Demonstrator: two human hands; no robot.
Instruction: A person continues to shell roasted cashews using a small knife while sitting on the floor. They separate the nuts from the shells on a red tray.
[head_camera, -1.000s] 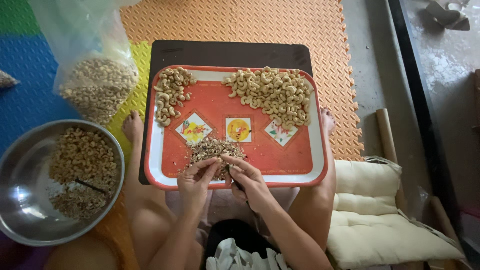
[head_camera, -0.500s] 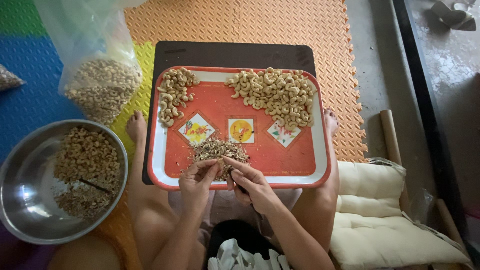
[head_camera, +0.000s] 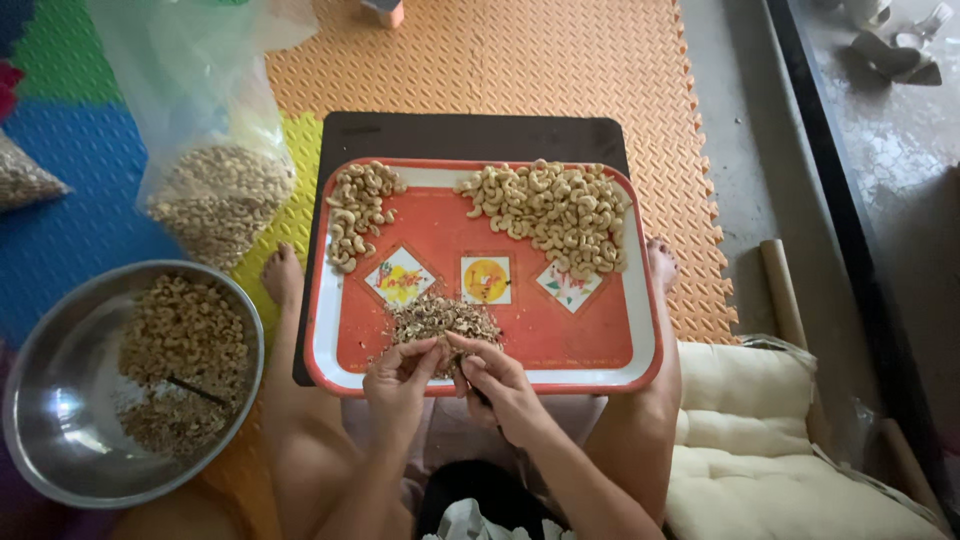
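A red tray (head_camera: 600, 345) with a white rim rests on my lap over a dark board (head_camera: 470, 135). It carries a large pile of pale cashew kernels (head_camera: 550, 212) at the far right, a smaller pile of cashews (head_camera: 357, 212) at the far left, and a heap of brownish skins (head_camera: 440, 318) near me. My left hand (head_camera: 397, 380) and my right hand (head_camera: 497, 380) meet over the near edge of the skin heap, fingertips pinched together on a single cashew (head_camera: 447, 347). A dark tool may be under my right hand; I cannot tell.
A steel bowl (head_camera: 60, 455) with nuts and skins sits at my left knee. A clear plastic bag of nuts (head_camera: 215, 195) stands behind it. Orange, blue and green foam mats cover the floor. A cream cushion (head_camera: 770, 450) lies to my right, beside bare concrete.
Both hands stay together at the skin heap, shifting only slightly. The view has drifted a little.
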